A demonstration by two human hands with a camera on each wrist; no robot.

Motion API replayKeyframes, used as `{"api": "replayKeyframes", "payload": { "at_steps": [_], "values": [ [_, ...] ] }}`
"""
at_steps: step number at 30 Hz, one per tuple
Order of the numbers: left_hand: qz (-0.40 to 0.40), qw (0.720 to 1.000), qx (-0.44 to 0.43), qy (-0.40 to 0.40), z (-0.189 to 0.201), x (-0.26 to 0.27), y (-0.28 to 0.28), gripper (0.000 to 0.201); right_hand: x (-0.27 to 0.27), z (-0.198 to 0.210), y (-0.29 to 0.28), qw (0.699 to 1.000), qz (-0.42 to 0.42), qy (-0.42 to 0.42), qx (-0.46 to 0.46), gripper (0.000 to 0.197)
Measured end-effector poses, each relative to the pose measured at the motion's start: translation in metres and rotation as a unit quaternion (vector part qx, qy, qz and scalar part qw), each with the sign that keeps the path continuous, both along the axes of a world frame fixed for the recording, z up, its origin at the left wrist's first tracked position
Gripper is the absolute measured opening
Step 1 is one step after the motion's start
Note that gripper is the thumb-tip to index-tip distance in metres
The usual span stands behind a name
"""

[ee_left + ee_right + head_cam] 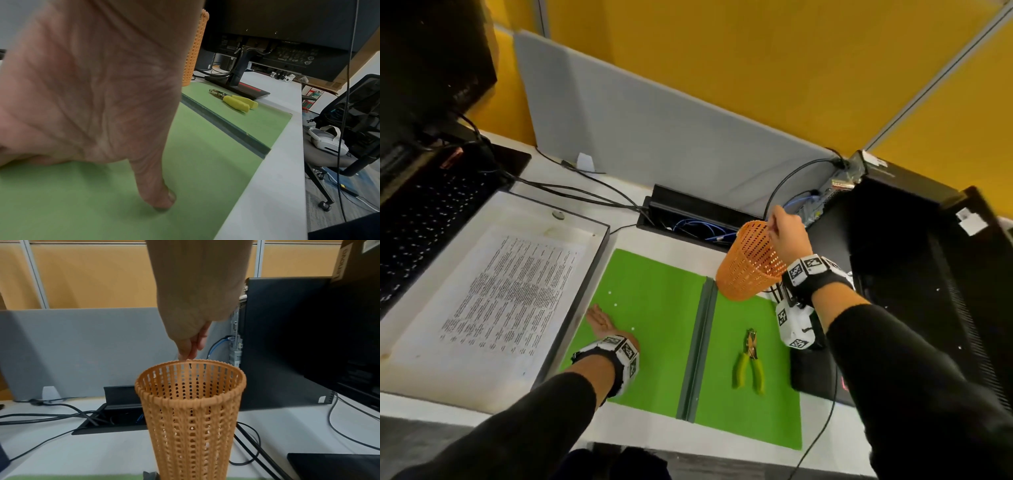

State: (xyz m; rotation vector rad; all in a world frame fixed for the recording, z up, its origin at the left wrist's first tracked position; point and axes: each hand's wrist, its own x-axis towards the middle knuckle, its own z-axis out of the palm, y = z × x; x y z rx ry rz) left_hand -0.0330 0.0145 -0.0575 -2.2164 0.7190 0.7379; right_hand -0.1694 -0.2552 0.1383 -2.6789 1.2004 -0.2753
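An orange mesh basket [748, 263] [191, 418] stands upright at the far right corner of an opened green folder [654, 308] [102, 203]. My right hand [774, 222] [189, 352] hovers just over the basket's far rim. Its fingertips are pinched together and point down, and nothing shows between them. My left hand [594, 313] [92, 81] lies flat on the folder's left half, thumb tip [162, 199] touching the green. A hole punch with yellow-green handles [750, 356] [234, 99] lies on the right half, beyond the dark spine [697, 346]. A few tiny white dots lie near my left hand.
A white tray with a printed sheet [493, 291] sits to the left, beside a black keyboard [424, 212]. An open cable box [688, 216] and cables run behind the folder. A black computer tower [893, 219] and a monitor base [815, 377] crowd the right. A chair holds a white headset [327, 141].
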Motion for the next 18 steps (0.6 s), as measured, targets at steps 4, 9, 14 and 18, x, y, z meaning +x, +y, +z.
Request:
{"api": "replayKeyframes", "payload": {
  "at_steps": [4,9,14,18],
  "values": [
    [-0.001,1.0,0.008,0.009,-0.001,0.0,-0.001,0.091,-0.009,-0.004,-0.002,1.0,-0.02,0.013,0.004,0.018],
    [-0.016,1.0,0.009,0.017,0.006,-0.002,-0.001,0.088,-0.009,-0.002,-0.003,0.998,-0.052,0.014,0.034,0.021],
    [-0.024,0.999,0.007,0.024,0.014,-0.005,0.0,0.085,-0.007,-0.006,-0.01,0.996,-0.068,0.04,0.042,0.009],
    [-0.029,0.999,0.005,0.027,0.016,-0.005,0.001,0.083,-0.01,-0.008,-0.011,0.997,-0.065,0.015,0.039,0.018]
  ]
}}
